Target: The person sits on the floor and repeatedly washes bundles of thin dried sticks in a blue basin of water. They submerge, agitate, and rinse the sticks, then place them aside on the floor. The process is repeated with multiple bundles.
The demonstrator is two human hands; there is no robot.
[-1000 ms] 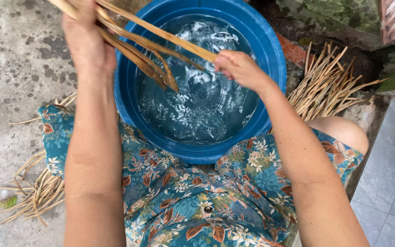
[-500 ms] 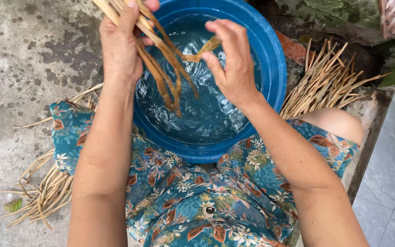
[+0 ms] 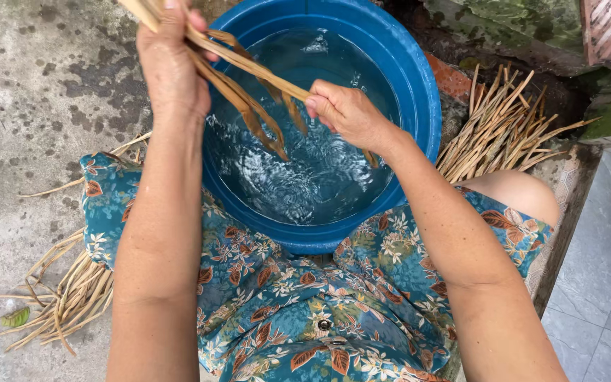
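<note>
both hands, left hand (image 3: 171,71) and right hand (image 3: 348,113), grip wet reed strips (image 3: 249,106) above the basin (image 3: 419,92); they could slip and drop.

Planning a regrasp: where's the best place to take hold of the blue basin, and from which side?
Grip the blue basin by its rolled rim, both sides at once, coming from above. It is full of water, so a one-sided hold would likely tip and spill it. The far-right rim is bare; the left hand and right hand hold wet strips over the middle.
</note>
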